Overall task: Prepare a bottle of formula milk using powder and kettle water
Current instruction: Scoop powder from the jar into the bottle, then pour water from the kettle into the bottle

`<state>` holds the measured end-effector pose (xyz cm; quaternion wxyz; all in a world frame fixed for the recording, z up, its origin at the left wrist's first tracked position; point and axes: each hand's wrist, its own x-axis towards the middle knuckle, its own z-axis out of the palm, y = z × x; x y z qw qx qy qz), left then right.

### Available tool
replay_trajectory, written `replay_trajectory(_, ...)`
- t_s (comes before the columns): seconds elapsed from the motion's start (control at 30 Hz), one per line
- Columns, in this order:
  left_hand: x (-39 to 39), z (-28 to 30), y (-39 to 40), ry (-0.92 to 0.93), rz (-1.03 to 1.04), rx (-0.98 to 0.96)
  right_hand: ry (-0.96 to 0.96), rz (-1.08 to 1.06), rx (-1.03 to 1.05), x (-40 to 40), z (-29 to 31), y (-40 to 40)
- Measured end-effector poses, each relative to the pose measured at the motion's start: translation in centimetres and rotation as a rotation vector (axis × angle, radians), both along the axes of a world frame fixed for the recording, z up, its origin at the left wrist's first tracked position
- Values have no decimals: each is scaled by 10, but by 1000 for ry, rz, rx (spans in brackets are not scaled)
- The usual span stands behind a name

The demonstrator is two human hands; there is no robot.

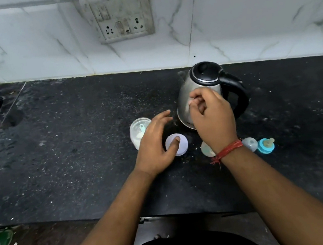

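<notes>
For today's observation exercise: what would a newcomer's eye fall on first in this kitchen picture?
Probably the shiny steel kettle with a black lid and handle, standing at the back right of the black stone counter. The right hand hovers in front of it. Left of the kettle, the left hand reaches between an open clear jar of white powder and a round white lid.

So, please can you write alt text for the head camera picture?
Two bare hands work over a dark counter: the left hand by an open powder jar and its lid, the right hand raised before a steel kettle. Bottle parts lie at right.
</notes>
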<state>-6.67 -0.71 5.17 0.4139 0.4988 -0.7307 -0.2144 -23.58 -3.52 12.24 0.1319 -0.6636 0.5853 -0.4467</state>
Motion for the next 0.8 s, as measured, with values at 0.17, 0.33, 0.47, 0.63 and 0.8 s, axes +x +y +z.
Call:
replay_trajectory(0.17, -41, -8, 0, 18, -60, 136, -39, -65, -128, -49, 6, -5)
replay_trajectory(0.33, -68, -23, 1, 24, -65, 334, -55, -116, -145, -88, -6, -12)
replay_trajectory(0.47, -83, -33, -5, -6, -90, 434, -70, -115, -93, -106, -20, -13)
replay_trajectory(0.63, -96, -44, -14, 35, -152, 556, -116, -141, 20, -123, -34, -20)
replay_trajectory(0.8, -104, -51, -18, 9, -138, 556, -230, -54, 303, -136, -42, -38)
